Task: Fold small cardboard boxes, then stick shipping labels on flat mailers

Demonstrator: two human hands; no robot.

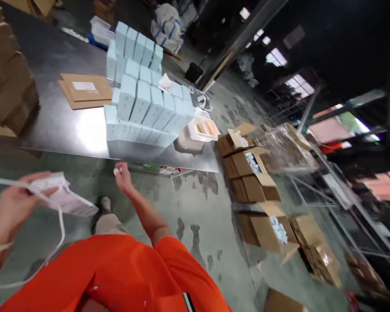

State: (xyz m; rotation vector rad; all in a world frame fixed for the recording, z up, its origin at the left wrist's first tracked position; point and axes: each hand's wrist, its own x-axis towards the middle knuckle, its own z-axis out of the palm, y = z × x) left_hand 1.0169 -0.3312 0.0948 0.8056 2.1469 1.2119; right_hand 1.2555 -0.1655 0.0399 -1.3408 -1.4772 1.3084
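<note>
Holding printed papers (75, 201) is the left hand (15, 200).

We wear a bright orange shirt (126, 268), plain over most of its front, with a few small pale spots and a dark, notch-like opening low in the view. Its right sleeve (177, 258) is short, and the right forearm (147, 214) is bare below the hem. Near the bottom edge, a stripe (189, 302) of black, white and what may be green crosses the cloth. Our left hand (17, 199) and right hand (123, 177) are bare; a pale band (0, 248) circles the left wrist. A thin white cord (63, 225) loops beside that arm. Below show beige trousers (109, 224) and a brownish shoe (105, 204).
</note>
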